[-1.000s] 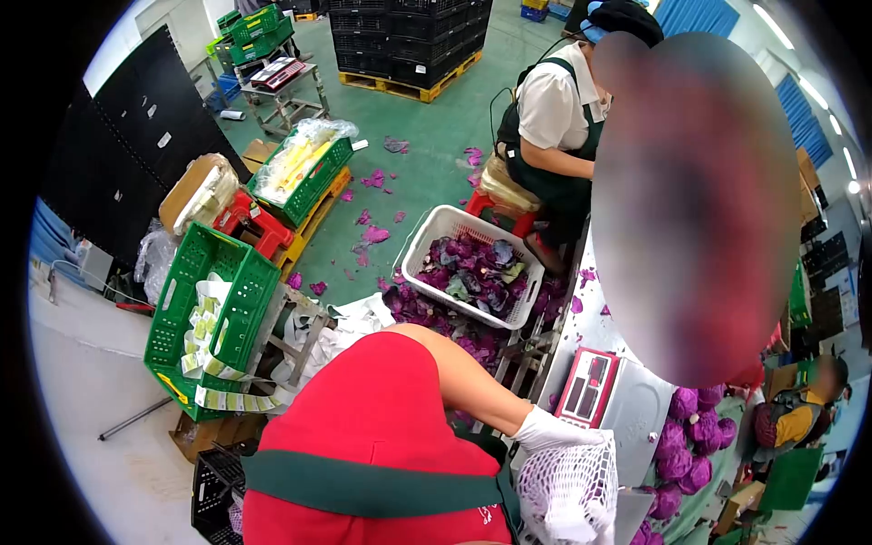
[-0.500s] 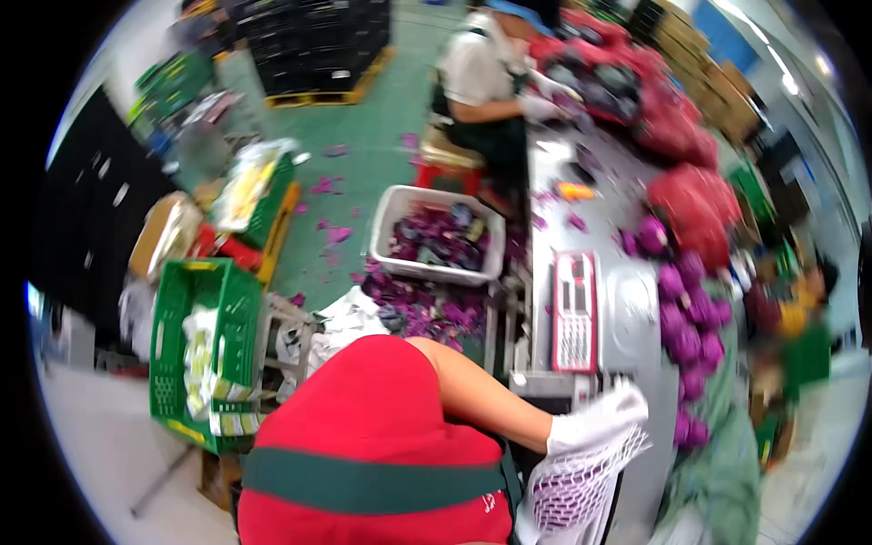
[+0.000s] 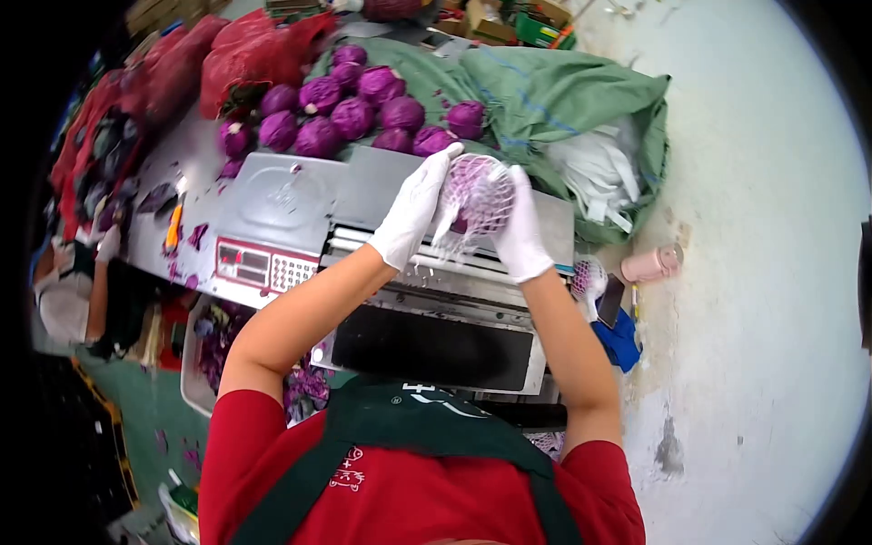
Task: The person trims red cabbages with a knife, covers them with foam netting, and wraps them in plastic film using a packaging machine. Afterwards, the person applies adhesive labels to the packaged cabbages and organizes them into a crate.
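Note:
Both of my hands wear white gloves. My left hand [image 3: 413, 211] and my right hand [image 3: 524, 232] press from either side on a purple cabbage in white foam netting [image 3: 476, 198]. The netting's loose end hangs down over the metal rollers of a wrapping machine [image 3: 431, 345], whose dark plate lies in front of me. Left of my hands is a scale [image 3: 277, 213] with a red-edged keypad. Behind it, unwrapped purple cabbages [image 3: 351, 118] are piled on the table.
Red mesh sacks [image 3: 259, 59] stand at the back left. A green sack [image 3: 563, 91] holds white netting. A pink bottle [image 3: 652, 263] and a phone [image 3: 610, 300] are at the right. A co-worker [image 3: 68, 291] sits at the far left, near an orange-handled tool [image 3: 173, 227].
The view has swung from the floor and crates to the worktable and machine. Both hands now show, together around the netted cabbage; earlier, one gloved hand was visible with netting.

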Demonstrator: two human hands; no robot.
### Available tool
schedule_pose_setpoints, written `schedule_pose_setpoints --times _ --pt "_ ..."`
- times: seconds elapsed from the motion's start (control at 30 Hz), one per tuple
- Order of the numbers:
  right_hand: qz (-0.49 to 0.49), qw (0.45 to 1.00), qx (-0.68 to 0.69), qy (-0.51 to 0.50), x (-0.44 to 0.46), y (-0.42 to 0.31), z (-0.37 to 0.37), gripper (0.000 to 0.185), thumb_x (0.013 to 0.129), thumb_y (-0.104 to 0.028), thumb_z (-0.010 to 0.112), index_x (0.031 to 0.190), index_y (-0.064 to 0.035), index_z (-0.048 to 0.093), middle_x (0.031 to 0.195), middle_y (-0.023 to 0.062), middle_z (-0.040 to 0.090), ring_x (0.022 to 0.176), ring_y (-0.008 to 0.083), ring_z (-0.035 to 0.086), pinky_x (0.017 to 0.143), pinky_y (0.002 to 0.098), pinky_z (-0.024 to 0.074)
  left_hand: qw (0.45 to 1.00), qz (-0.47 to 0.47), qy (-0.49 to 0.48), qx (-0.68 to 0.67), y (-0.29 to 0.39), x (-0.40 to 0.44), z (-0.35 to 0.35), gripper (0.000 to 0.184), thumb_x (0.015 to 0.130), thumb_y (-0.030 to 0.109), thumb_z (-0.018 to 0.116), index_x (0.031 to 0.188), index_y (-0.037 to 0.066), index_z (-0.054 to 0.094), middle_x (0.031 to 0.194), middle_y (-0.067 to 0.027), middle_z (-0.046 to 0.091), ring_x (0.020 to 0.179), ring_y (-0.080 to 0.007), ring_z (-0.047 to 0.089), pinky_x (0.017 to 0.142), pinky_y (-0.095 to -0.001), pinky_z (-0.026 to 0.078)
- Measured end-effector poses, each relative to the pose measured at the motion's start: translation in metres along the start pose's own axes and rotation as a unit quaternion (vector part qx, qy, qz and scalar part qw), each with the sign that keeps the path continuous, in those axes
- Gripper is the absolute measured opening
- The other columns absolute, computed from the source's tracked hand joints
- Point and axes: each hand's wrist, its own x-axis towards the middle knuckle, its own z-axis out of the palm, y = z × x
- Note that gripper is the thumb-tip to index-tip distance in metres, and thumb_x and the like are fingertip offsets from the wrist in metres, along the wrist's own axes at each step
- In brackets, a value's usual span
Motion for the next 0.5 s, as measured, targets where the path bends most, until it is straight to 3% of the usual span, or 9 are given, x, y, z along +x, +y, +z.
schedule_pose_setpoints --times 0.07,0.13,0.17,0.27,0.33,0.37,0.4,0.47,0.5 --pt "-0.175 0.975 -0.135 -0.016 0.020 0.016 -0.020 0.034 0.098 -0.023 0.043 0.117 -0.0020 0.061 0.117 0.0056 0.062 0.106 0.0140 0.057 0.095 0.0276 0.0433 0.999 -0.026 0.011 0.041 -0.034 0.017 0.002 0.051 0.099 0.029 0.051 0.141 0.005 0.039 0.132 -0.0096 0.050 0.123 -0.0150 0.045 0.107 -0.0289 0.032" --pt "-0.247 0.947 -0.206 -0.014 0.033 0.024 -0.039 0.033 0.098 -0.019 0.042 0.118 0.0001 0.060 0.120 0.0065 0.061 0.109 0.0148 0.056 0.098 0.0277 0.0411 0.996 0.031 0.014 0.087 -0.072 0.029 -0.005 0.059 0.093 0.035 0.059 0.139 0.003 0.040 0.132 -0.0198 0.045 0.124 -0.0264 0.044 0.107 -0.0337 0.032" --pt "-0.278 0.923 -0.265 -0.035 0.037 0.024 -0.047 0.034 0.097 -0.016 0.042 0.121 0.0009 0.058 0.124 0.0079 0.059 0.114 0.0159 0.053 0.102 0.0282 0.0376 0.989 0.057 -0.003 0.135 -0.078 0.030 -0.007 0.061 0.092 0.035 0.060 0.140 0.004 0.039 0.134 -0.0205 0.042 0.126 -0.0283 0.041 0.108 -0.0349 0.031" --pt "-0.256 0.923 -0.285 -0.045 0.041 0.026 -0.072 0.035 0.095 -0.014 0.041 0.123 0.0007 0.057 0.128 0.0090 0.057 0.118 0.0169 0.051 0.105 0.0289 0.0351 0.971 0.094 -0.022 0.221 -0.096 0.022 -0.006 0.062 0.091 0.033 0.060 0.141 0.005 0.038 0.135 -0.0218 0.041 0.128 -0.0305 0.039 0.110 -0.0359 0.028" --pt "-0.193 0.960 -0.193 -0.057 0.048 0.023 -0.093 0.039 0.093 -0.013 0.039 0.127 -0.0008 0.055 0.131 0.0091 0.055 0.120 0.0177 0.050 0.106 0.0295 0.0346 0.969 0.098 -0.079 0.212 -0.098 0.030 -0.013 0.058 0.093 0.031 0.058 0.142 0.006 0.038 0.133 -0.0202 0.044 0.127 -0.0271 0.041 0.109 -0.0349 0.031" --pt "-0.135 0.980 -0.139 -0.042 0.040 0.016 -0.096 0.039 0.093 -0.013 0.039 0.128 -0.0013 0.054 0.130 0.0097 0.055 0.118 0.0174 0.050 0.105 0.0294 0.0355 0.991 -0.008 -0.048 0.123 -0.077 0.029 -0.008 0.055 0.095 0.031 0.055 0.142 0.007 0.038 0.132 -0.0178 0.046 0.123 -0.0237 0.045 0.106 -0.0333 0.034" --pt "-0.076 0.993 -0.084 -0.027 0.033 0.010 -0.097 0.040 0.094 -0.013 0.039 0.129 -0.0018 0.053 0.129 0.0102 0.055 0.117 0.0172 0.051 0.104 0.0293 0.0364 0.988 0.034 -0.055 0.137 -0.081 0.036 -0.015 0.053 0.097 0.031 0.053 0.142 0.009 0.039 0.130 -0.0159 0.048 0.119 -0.0228 0.048 0.103 -0.0318 0.037" --pt "-0.090 0.981 -0.169 0.017 0.032 0.020 -0.107 0.037 0.096 -0.018 0.041 0.127 -0.0018 0.054 0.120 0.0115 0.059 0.109 0.0148 0.055 0.097 0.0292 0.0430 0.983 -0.044 -0.089 0.152 -0.091 0.039 -0.019 0.056 0.096 0.032 0.055 0.141 0.005 0.038 0.131 -0.0172 0.049 0.121 -0.0232 0.047 0.103 -0.0320 0.037" --pt "-0.054 0.989 -0.130 0.036 0.034 0.023 -0.109 0.036 0.097 -0.019 0.042 0.126 -0.0011 0.055 0.118 0.0107 0.060 0.106 0.0148 0.057 0.094 0.0288 0.0447 0.980 -0.022 -0.122 0.152 -0.104 0.037 -0.017 0.057 0.095 0.033 0.056 0.140 0.002 0.039 0.130 -0.0179 0.050 0.122 -0.0226 0.047 0.103 -0.0316 0.037"
